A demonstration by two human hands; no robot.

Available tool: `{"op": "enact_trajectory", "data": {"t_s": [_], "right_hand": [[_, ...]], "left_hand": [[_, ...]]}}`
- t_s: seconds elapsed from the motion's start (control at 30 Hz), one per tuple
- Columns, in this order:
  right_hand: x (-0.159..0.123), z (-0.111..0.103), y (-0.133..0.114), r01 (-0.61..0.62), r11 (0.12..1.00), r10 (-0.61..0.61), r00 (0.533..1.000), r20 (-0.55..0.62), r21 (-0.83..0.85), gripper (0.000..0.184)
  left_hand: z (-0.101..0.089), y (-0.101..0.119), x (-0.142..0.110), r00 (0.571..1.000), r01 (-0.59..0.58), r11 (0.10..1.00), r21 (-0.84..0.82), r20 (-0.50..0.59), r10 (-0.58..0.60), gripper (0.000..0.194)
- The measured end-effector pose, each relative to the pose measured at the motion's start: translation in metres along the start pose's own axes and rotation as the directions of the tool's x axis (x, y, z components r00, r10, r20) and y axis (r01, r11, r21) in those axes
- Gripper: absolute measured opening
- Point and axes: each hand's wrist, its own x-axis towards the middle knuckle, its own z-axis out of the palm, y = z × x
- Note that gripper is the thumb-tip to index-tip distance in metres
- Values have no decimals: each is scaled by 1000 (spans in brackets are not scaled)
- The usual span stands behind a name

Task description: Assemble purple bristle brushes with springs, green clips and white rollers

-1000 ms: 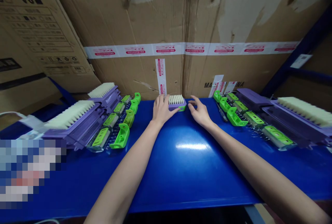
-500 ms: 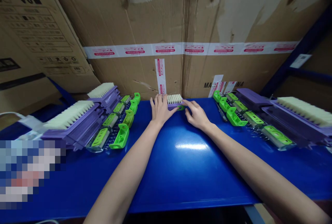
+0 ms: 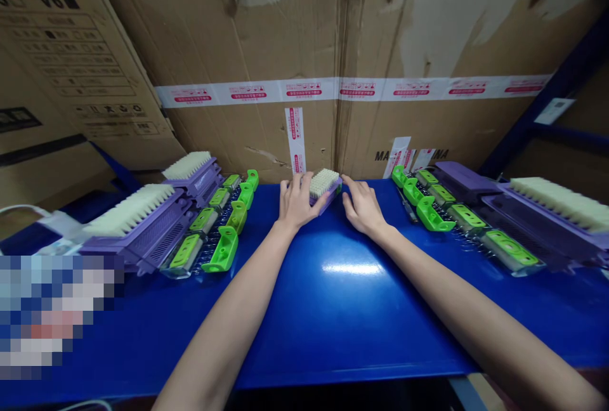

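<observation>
A small purple brush (image 3: pixel 324 186) with cream bristles sits at the far middle of the blue table (image 3: pixel 342 309), tilted up on its left side. My left hand (image 3: pixel 295 202) grips its left end with the thumb against its front. My right hand (image 3: pixel 361 206) touches its right end, fingers curled beside it. Both forearms reach straight out from the near edge.
Purple brushes with cream bristles (image 3: pixel 137 214) and green clip parts (image 3: pixel 223 227) lie in a row at the left. Similar green parts (image 3: pixel 442 205) and purple brushes (image 3: pixel 556 208) lie at the right. Large cardboard boxes (image 3: pixel 333 62) stand right behind the table. A blue rack post (image 3: pixel 547 100) rises at the right.
The small brush has tipped up from lying flat, its bristles now facing up and left. My right hand slid in from apart to touch its right end.
</observation>
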Motion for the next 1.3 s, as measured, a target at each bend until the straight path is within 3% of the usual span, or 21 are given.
{"op": "enact_trajectory", "data": {"t_s": [0.07, 0.17, 0.3, 0.47, 0.63, 0.7, 0.73, 0.8, 0.9, 0.97, 1.07, 1.3], "right_hand": [[0, -1, 0, -1, 1000, 2, 999, -46, 22, 47], [0, -1, 2, -30, 998, 38, 987, -156, 53, 44], [0, 0, 6, -83, 992, 102, 968, -229, 90, 45], [0, -1, 7, -135, 968, 163, 979, -125, 210, 48], [1, -3, 14, -247, 874, 285, 958, -29, 418, 54], [2, -1, 17, -276, 840, 315, 949, -5, 467, 56], [2, 0, 19, -280, 830, 320, 947, 0, 483, 56], [3, 2, 21, -279, 821, 319, 948, 5, 498, 57], [4, 5, 23, -275, 825, 311, 950, 9, 493, 56], [4, 5, 23, -273, 837, 311, 950, -2, 475, 55], [4, 6, 23, -267, 861, 318, 947, -49, 434, 52], [4, 6, 21, -266, 900, 313, 946, -88, 345, 52]], "left_hand": [[-1, 1, -1, 990, -136, 990, -36, 20, 137, 51], [1, 2, -2, 939, -341, 936, -88, 22, 344, 45], [5, 3, -3, 882, -469, 874, -125, -19, 470, 41], [10, 8, -2, 798, -601, 792, -104, -34, 601, 46], [11, 19, 0, 694, -720, 692, -56, -55, 718, 39], [11, 23, 1, 683, -730, 681, -57, -38, 729, 38], [11, 24, 2, 697, -717, 695, -63, -25, 717, 38], [10, 25, 2, 774, -631, 773, -69, 4, 633, 36], [10, 21, 1, 920, -388, 920, -52, 34, 390, 37], [10, 17, 0, 968, -242, 970, -39, 58, 244, 45], [9, 13, 0, 983, -156, 988, 14, 104, 153, 52], [-1, 10, 2, 987, -134, 973, 187, 116, 114, 59]]}}
